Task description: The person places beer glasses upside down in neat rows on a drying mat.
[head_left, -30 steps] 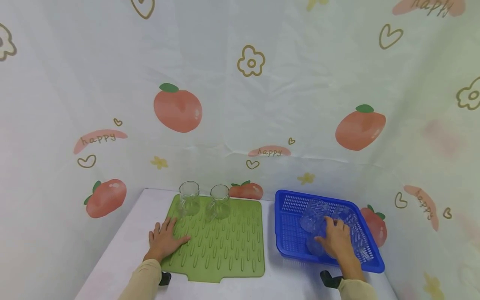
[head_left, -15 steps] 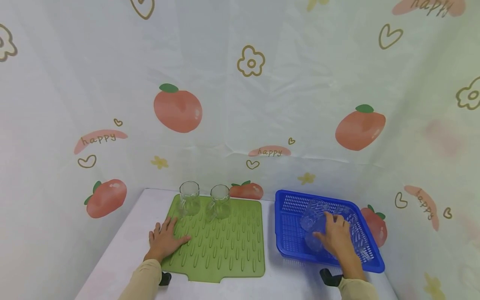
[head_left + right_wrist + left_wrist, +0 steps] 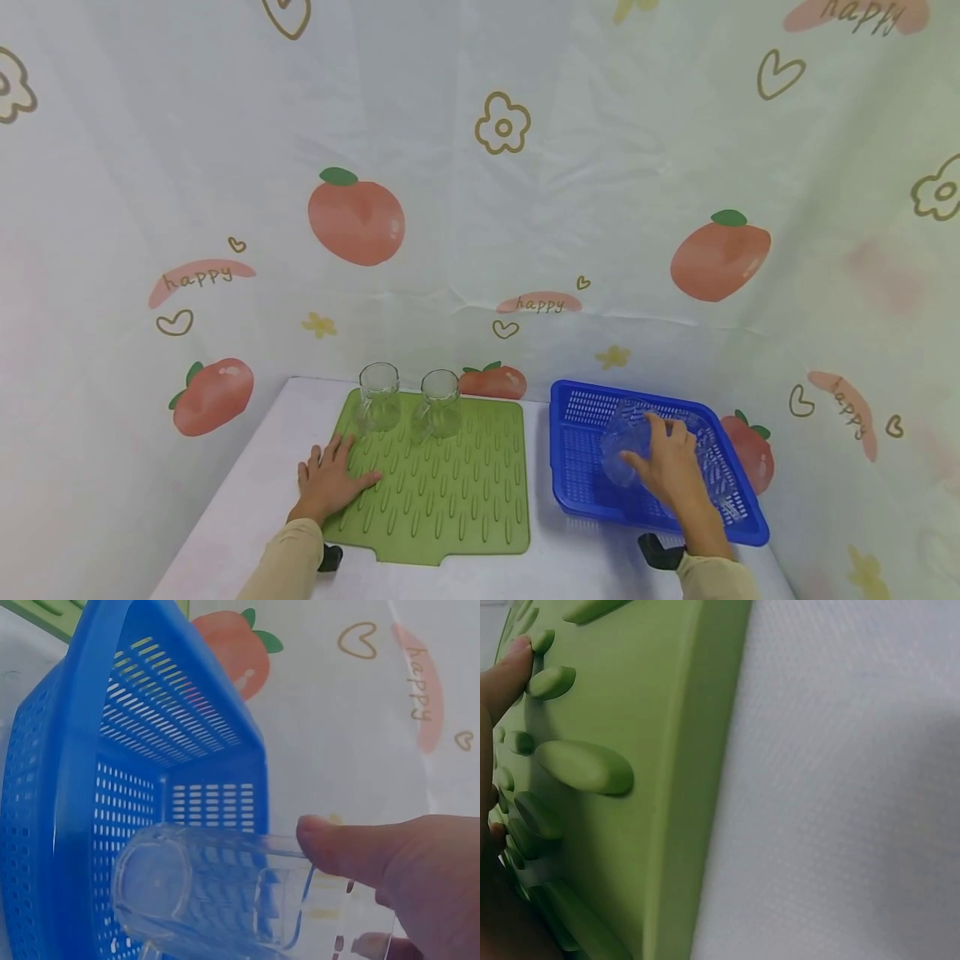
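You stand at a curtained-off table with household kitchenware.
White cloth (image 3: pixel 450 325) printed with red fruit, hearts, flowers and "happy" hangs behind your white table (image 3: pixel 547 575) and along both sides, so you cannot tell what room lies beyond. The kitchen look comes from what is before you: a ridged green mat (image 3: pixel 450 475), two clear mugs (image 3: pixel 380 408) upright on it, and a blue basket (image 3: pixel 581 462) with glassware (image 3: pixel 619 450).

Muted, even light — soft shadows on the tabletop (image 3: pixel 551 567), left-wrist view hazy.
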### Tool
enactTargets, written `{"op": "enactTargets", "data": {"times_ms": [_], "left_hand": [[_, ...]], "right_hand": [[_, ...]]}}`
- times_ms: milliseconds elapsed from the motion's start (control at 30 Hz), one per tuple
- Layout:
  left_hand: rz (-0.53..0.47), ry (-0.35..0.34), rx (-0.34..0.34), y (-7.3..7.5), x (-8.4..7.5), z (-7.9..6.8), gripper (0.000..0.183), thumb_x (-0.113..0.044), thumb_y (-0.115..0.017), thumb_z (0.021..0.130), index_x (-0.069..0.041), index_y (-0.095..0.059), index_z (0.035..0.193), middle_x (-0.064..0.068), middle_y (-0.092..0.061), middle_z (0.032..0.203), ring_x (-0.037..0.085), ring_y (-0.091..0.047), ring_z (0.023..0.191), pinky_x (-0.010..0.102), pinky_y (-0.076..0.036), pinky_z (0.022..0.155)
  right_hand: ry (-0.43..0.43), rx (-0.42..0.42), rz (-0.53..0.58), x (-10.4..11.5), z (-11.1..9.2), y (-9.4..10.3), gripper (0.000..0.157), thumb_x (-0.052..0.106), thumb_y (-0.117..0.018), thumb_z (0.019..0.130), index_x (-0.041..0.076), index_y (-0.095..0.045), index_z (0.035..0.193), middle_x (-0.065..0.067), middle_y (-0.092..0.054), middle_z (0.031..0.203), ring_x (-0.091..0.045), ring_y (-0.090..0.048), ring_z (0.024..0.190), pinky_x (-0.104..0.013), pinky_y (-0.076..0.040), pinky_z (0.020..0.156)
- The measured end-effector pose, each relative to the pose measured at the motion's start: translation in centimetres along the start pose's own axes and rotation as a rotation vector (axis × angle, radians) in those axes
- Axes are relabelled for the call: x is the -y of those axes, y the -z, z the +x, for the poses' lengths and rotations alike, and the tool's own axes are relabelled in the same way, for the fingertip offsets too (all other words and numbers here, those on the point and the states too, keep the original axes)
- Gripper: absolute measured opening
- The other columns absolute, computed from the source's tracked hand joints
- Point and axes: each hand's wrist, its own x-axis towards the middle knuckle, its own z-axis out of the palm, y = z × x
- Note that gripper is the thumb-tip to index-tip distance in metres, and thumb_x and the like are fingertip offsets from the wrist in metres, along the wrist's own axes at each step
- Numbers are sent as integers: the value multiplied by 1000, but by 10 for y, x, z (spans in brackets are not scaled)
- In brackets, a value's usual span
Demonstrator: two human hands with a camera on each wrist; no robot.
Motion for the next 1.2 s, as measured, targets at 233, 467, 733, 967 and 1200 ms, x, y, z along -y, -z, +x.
{"op": "enactTargets", "data": {"times_ms": [233, 467, 733, 967, 1200], "left_hand": [[17, 22, 43, 2, -1, 1, 109, -69, -67, 85, -4, -23, 161, 28, -11, 168, 64, -1, 150, 81, 1, 116], [12, 12, 26, -2, 3, 4, 109, -69, -67, 85, -4, -24, 161, 29, -13, 167, 63, -2, 150, 82, 1, 115], [-3, -8, 21, -7, 10, 8, 111, -72, -65, 85, -3, -22, 161, 30, -11, 167, 64, 0, 149, 82, 3, 114], [-8, -9, 22, -5, 9, 6, 111, -71, -65, 85, -3, -22, 161, 30, -10, 167, 65, 1, 149, 82, 4, 114], [-6, 15, 63, 0, 3, 2, 110, -69, -66, 86, -4, -20, 162, 29, -8, 168, 64, 3, 150, 81, 5, 115]], "right_hand": [[-17, -9, 64, 3, 1, 0, 79, 30, -70, 96, -3, -28, 154, -43, -26, 148, -63, -26, 137, -75, -44, 99], [-28, -28, 115, 7, -1, 1, 80, 32, -71, 95, -4, -29, 153, -42, -28, 147, -62, -29, 135, -74, -43, 99], [-5, -42, 158, 15, -1, 2, 83, 37, -71, 95, -7, -30, 152, -42, -31, 148, -59, -35, 135, -72, -42, 104], [12, -63, 199, 18, 2, -1, 90, 50, -68, 95, -5, -29, 154, -37, -34, 149, -55, -38, 137, -70, -42, 107], [20, -42, 258, 24, 2, -4, 88, 52, -64, 97, 6, -24, 161, -36, -29, 153, -55, -38, 138, -71, -42, 106]]}}
